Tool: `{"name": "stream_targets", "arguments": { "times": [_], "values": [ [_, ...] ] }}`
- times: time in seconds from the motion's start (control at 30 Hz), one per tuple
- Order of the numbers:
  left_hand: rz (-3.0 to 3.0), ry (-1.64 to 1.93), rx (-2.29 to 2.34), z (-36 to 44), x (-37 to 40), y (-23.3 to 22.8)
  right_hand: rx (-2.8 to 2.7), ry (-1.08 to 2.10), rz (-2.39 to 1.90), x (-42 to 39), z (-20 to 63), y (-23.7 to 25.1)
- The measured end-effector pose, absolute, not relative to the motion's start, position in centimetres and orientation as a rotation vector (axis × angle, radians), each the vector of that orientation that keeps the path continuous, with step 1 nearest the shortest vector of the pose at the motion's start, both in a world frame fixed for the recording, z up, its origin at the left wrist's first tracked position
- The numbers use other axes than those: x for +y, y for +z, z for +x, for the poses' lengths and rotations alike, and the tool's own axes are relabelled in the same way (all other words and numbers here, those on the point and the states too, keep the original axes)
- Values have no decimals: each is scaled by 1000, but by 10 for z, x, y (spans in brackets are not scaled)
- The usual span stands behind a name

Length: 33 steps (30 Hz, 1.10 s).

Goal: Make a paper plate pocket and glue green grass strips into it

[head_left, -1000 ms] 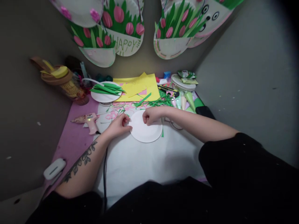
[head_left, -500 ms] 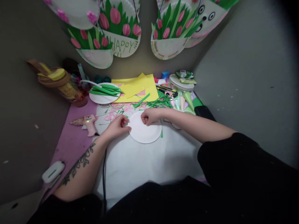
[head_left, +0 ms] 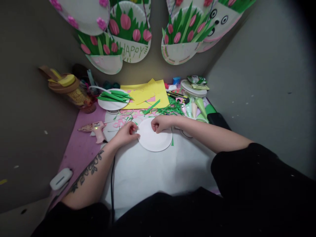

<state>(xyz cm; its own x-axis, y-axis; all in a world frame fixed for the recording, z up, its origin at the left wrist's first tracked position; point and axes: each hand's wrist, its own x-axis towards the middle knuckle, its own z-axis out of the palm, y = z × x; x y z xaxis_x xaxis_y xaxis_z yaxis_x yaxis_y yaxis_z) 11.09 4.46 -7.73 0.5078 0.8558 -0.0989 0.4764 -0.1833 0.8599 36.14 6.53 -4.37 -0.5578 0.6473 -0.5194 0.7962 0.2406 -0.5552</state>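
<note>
Blank white paper plate (head_left: 155, 140) lying mid-desk, undecorated so far. Left hand (head_left: 126, 133) pinching its left rim; right hand (head_left: 158, 123) fisted on its top edge, contents unclear. Cut green leaves (head_left: 114, 95) waiting near the far edge.

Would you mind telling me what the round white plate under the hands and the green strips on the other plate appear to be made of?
The white plate looks like thin matte paper or card: flat white, no gloss, a faintly raised rim. The left hand touches its edge; the right hand rests on it, fist closed. The green strips look like cut craft paper or possibly foam sheet: flat, uniform colour, clean pointed edges.
</note>
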Motion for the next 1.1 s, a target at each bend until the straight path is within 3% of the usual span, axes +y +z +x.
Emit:
{"name": "stream_targets", "arguments": {
  "times": [0.33, 0.5, 1.1],
  "values": [
    [1733, 562, 1048, 110, 45, -77, 2768, -911, 1305, 23, 338, -38],
    [1710, 584, 1051, 109, 46, -81, 3022, -433, 1026, -2, 322, -52],
    [1722, 604, 1053, 108, 47, -84, 3030, -329, 1023, -1, 316, -60]
  ]
}}
